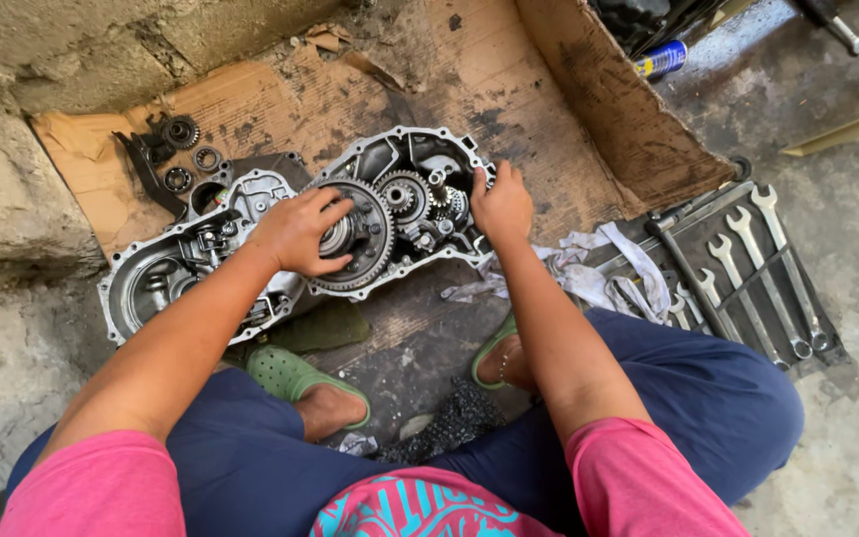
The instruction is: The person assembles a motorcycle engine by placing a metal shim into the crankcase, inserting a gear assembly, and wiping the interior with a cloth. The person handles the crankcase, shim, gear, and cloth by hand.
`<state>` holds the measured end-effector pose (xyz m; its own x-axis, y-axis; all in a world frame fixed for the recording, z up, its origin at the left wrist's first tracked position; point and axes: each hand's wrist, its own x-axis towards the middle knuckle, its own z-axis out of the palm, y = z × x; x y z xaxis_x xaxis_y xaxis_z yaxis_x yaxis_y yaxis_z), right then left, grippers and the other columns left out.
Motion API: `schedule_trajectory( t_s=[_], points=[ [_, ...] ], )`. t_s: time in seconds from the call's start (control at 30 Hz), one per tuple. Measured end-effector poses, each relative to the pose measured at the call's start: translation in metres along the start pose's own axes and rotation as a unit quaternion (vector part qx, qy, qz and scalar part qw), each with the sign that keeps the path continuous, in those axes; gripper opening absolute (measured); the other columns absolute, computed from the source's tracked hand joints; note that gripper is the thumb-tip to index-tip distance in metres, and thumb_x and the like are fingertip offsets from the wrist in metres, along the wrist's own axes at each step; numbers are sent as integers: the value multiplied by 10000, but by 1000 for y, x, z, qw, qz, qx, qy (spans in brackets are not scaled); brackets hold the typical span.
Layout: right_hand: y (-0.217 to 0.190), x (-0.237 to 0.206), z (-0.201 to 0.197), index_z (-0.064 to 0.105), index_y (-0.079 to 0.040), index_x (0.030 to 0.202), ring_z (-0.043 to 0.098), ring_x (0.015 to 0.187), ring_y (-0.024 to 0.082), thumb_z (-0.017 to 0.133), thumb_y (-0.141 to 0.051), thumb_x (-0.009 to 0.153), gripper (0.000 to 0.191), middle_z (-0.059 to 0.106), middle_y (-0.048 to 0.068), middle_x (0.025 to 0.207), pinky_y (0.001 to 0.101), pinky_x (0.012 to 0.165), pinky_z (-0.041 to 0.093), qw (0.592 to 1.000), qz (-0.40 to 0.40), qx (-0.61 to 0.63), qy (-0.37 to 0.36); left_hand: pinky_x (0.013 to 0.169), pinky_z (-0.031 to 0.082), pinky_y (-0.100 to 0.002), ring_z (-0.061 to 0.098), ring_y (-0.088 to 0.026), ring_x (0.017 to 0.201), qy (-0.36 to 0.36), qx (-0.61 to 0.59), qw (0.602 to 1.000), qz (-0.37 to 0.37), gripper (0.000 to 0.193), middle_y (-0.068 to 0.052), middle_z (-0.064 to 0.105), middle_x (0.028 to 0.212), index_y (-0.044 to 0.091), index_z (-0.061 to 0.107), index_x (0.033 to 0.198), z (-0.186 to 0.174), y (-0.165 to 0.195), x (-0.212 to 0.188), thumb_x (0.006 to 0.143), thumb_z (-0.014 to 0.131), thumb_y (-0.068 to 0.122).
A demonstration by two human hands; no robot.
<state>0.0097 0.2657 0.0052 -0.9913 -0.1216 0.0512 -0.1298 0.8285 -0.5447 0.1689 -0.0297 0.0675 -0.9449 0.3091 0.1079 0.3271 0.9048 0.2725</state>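
An open metal gearbox casing is laid flat across the middle of the oil-stained cardboard, inner side up. A large toothed gear is seated at its centre, with smaller gears meshed toward the right end.

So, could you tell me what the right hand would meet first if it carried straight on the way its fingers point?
Probably the rim of the gear housing, then the cardboard; the right hand already rests there.
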Motion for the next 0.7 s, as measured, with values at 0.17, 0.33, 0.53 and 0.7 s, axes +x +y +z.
schedule_trajectory(
  t_s=[0.17,0.33,0.53,0.7],
  points=[
    [8,1,9,629,-100,1206,663,955,467,558,-444,1014,401,673,228,1135,554,818,525,1000,7,-23,-8,880,556,-444,644,-371,1074,101,-48,993,-49,622,-153,639,1170,91,685,1199,18,10,-7,672,837,384],
    [13,1,17,635,-96,1204,664,941,471,565,-428,1013,389,677,230,1129,551,810,527,1000,-12,-6,6,890,557,-447,641,-369,1054,138,-45,984,-101,632,-161,631,1165,96,686,1207,29,15,-12,664,839,380],
    [13,-1,16,640,-97,1192,667,953,465,560,-432,1020,384,680,225,1134,547,823,529,1000,-4,-3,-3,857,555,-457,655,-355,1030,175,-21,961,-213,622,-136,636,1120,102,692,1188,39,35,-11,665,853,396],
    [9,-1,11,635,-105,1206,662,952,470,555,-442,1008,399,675,221,1141,553,814,523,1000,2,-8,-6,823,559,-466,661,-352,997,214,-8,916,-338,643,-144,639,1089,101,687,1174,49,53,-1,651,875,425]
  ],
)
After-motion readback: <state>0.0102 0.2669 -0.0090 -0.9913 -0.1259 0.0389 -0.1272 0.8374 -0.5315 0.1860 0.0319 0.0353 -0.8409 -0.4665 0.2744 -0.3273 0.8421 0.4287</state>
